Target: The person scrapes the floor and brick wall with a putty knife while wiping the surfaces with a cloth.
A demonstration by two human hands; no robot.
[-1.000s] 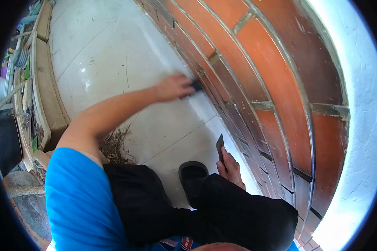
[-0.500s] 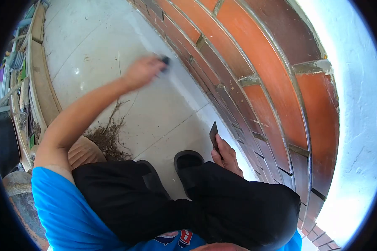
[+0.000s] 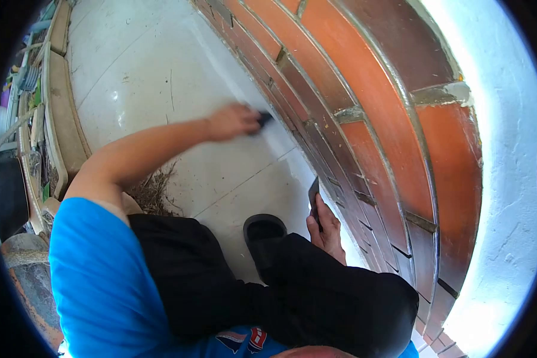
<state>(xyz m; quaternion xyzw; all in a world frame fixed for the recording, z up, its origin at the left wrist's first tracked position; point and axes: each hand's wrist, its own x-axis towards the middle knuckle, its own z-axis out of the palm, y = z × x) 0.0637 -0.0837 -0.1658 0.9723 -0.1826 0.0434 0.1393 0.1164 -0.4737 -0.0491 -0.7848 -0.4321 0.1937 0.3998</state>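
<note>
My left hand (image 3: 232,122), smeared by motion, is closed on a small black object (image 3: 264,119) over the pale tiled floor (image 3: 155,77), close to the foot of the brick-patterned wall (image 3: 364,95). Blur hides what kind of object it is. Beyond my right knee, my right hand (image 3: 327,230) grips a thin, flat dark plate with an angled tip (image 3: 314,196), like a scraper blade. That plate points up beside the wall's base, and part of it is hidden by my fingers.
A heap of dry roots (image 3: 155,192) lies on the floor by my left knee. Along the left edge stands a beige curb (image 3: 65,113) with tools and clutter behind it. A black slipper (image 3: 265,230) is on my foot. White wall (image 3: 513,179) rises at right.
My left hand has swept right and down with the black object, nearer the wall. My right hand and the flat plate have shifted slightly right and down in view.
</note>
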